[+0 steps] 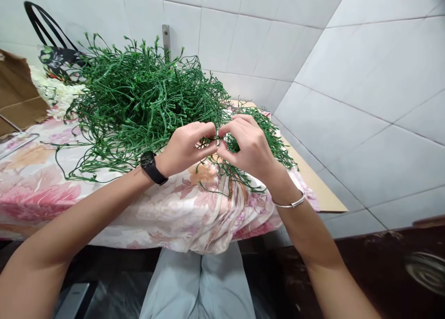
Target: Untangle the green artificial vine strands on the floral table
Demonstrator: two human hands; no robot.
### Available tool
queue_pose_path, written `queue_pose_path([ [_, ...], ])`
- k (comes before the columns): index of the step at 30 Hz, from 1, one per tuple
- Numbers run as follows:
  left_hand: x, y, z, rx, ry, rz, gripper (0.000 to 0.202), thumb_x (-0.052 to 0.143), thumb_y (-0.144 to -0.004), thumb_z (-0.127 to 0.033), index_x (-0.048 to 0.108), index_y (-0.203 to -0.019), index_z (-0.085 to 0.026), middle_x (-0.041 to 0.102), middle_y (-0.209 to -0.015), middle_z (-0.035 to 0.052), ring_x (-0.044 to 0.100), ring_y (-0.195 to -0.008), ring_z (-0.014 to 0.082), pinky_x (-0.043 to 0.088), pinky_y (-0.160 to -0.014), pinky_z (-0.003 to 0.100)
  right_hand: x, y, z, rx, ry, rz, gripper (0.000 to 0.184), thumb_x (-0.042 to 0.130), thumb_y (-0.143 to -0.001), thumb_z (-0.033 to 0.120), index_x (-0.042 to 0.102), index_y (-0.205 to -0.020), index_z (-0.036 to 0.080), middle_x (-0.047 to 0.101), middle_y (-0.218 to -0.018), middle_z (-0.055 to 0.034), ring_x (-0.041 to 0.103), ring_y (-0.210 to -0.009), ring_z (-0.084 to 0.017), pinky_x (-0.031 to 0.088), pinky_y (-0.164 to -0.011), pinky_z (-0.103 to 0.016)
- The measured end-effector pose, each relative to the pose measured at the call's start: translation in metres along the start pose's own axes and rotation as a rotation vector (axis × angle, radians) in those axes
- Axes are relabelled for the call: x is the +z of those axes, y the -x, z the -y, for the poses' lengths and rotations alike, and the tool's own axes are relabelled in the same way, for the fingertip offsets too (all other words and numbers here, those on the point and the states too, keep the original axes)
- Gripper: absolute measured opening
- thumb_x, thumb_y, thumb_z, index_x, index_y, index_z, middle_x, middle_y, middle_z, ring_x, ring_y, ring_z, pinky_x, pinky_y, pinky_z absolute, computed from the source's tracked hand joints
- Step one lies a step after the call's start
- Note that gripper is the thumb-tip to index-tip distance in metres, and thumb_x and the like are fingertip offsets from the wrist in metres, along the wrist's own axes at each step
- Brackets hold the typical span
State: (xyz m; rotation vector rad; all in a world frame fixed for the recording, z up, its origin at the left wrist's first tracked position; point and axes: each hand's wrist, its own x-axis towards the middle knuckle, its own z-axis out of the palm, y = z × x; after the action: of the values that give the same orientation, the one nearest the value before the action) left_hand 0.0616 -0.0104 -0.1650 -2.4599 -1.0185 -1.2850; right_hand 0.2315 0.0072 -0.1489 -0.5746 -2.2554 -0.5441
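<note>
Both my hands meet above the front of the table, fingertips nearly touching. My left hand (pixel 193 143), with a black watch on the wrist, pinches a thin green artificial stem between thumb and fingers. Close against it, my right hand (pixel 245 143) is closed in a pinch at the same spot; a silver bangle circles that wrist. What exactly lies between the right fingertips is small and partly hidden. Behind the left hand rises a big tangled heap of green artificial stems (pixel 149 92). A smaller bunch of green stems (pixel 278 145) lies beyond and under the right hand.
A floral cloth (pixel 114 217) covers the table, bunched at the front edge. White artificial flowers (pixel 62 94), a brown cardboard piece (pixel 21 89) and a black floral bag (pixel 59 59) are at the left. Bare board (pixel 313 184) shows on the right, near the tiled wall (pixel 375 82).
</note>
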Motion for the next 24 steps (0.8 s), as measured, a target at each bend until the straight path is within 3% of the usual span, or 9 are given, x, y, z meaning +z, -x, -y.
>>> queue_pose_path([
  [9,0.008,0.003,-0.004,-0.137,-0.060,0.137,0.024,0.045,-0.081,-0.026,0.054,-0.098,-0.013,0.051,-0.057,-0.0028,0.038,-0.045,0.0071,0.029,-0.048,0.020,0.003,0.001,0.004,0.093,0.172,0.048,0.014,0.039,-0.078,0.014,0.052,-0.079,0.016,0.054,-0.075,-0.0038,0.046,-0.077,-0.017,0.032,-0.079,-0.037],
  [12,0.005,0.003,-0.003,-0.133,-0.074,0.154,0.020,0.045,-0.081,-0.026,0.055,-0.094,-0.015,0.043,-0.052,-0.0053,0.032,-0.043,0.0070,0.026,-0.047,0.020,0.001,0.001,0.000,0.105,0.149,0.040,0.017,0.037,-0.081,0.014,0.053,-0.079,0.016,0.055,-0.077,-0.0038,0.045,-0.077,-0.017,0.032,-0.077,-0.034],
  [16,0.002,0.004,0.001,-0.086,0.023,0.175,0.021,0.040,-0.086,-0.031,0.053,-0.082,-0.015,0.042,-0.057,-0.0042,0.036,-0.049,0.0067,0.028,-0.049,0.019,-0.003,0.003,-0.006,0.076,0.019,0.083,0.016,0.038,-0.083,0.020,0.053,-0.079,0.017,0.054,-0.075,-0.0029,0.044,-0.075,-0.015,0.031,-0.072,-0.030],
  [24,0.005,0.006,0.002,-0.094,-0.033,-0.077,0.019,0.050,-0.081,-0.029,0.060,-0.079,-0.014,0.054,-0.071,0.0020,0.047,-0.063,0.0093,0.036,-0.057,0.021,0.000,0.003,-0.004,0.103,-0.085,0.066,0.021,0.040,-0.087,0.027,0.056,-0.083,0.015,0.057,-0.078,-0.0033,0.047,-0.077,-0.014,0.032,-0.073,-0.029],
])
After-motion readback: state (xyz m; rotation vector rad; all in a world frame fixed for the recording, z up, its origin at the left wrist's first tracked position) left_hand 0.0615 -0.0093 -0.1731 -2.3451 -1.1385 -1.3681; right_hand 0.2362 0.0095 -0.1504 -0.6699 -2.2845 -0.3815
